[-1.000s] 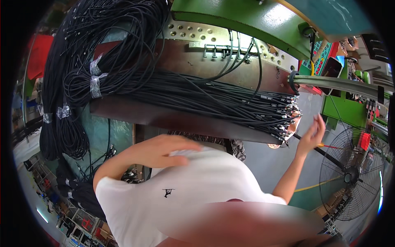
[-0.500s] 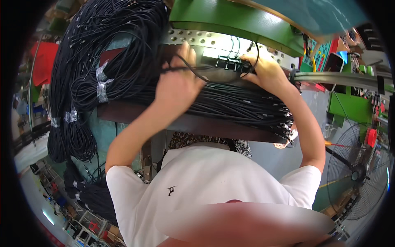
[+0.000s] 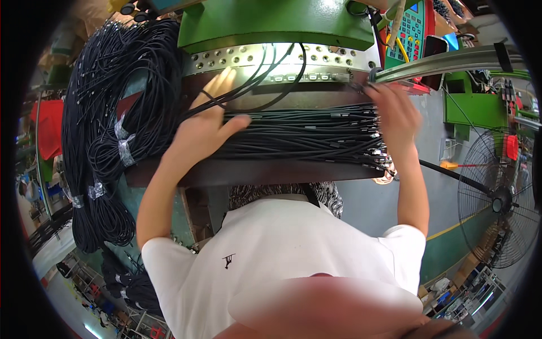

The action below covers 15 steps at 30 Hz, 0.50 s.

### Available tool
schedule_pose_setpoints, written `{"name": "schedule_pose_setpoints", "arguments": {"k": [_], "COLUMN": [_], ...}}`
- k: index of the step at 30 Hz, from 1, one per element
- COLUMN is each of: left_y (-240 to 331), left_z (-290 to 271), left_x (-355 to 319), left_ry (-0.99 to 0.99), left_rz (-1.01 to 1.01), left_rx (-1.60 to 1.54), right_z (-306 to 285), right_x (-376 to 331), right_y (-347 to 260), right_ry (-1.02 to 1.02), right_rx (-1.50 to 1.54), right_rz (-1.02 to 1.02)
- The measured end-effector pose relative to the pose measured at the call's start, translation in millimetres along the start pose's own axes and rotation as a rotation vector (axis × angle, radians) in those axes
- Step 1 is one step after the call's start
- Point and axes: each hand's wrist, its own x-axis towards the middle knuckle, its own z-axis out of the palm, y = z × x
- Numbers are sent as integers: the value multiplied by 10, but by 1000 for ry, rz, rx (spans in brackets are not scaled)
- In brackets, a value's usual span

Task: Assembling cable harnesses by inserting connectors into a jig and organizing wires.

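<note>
Many black cables point(image 3: 305, 141) lie in a row on the brown bench point(image 3: 265, 174), as the head view shows. Above them, some loose black cables point(image 3: 304, 63) come out from under the green machine point(image 3: 276, 25). The left hand point(image 3: 206, 127) is spread wide, thumb far from the fingers, and a loose cable crosses it. The right hand point(image 3: 400, 116) has bent fingers near the right end of the small metal block point(image 3: 307, 77); it is blurry, so I cannot tell if it pinches anything. My guess is that the step is handling the loose cables by the machine. The next move seems to need a soft pinch and no tangles.
</note>
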Motion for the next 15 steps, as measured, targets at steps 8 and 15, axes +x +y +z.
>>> {"name": "schedule_pose_setpoints", "arguments": {"k": [8,15], "left_y": [-198,-127], "left_z": [-218,-321], "left_x": [-345,-316], "left_ry": [-24,54], "left_rz": [85,-210], "left_rx": [-13,-706], "right_z": [-399,-118], "right_x": [-1203,-1047], "right_y": [-183,-526], "right_ry": [-17,-245], "right_rx": [-19,176], "right_rz": [581,279]}}
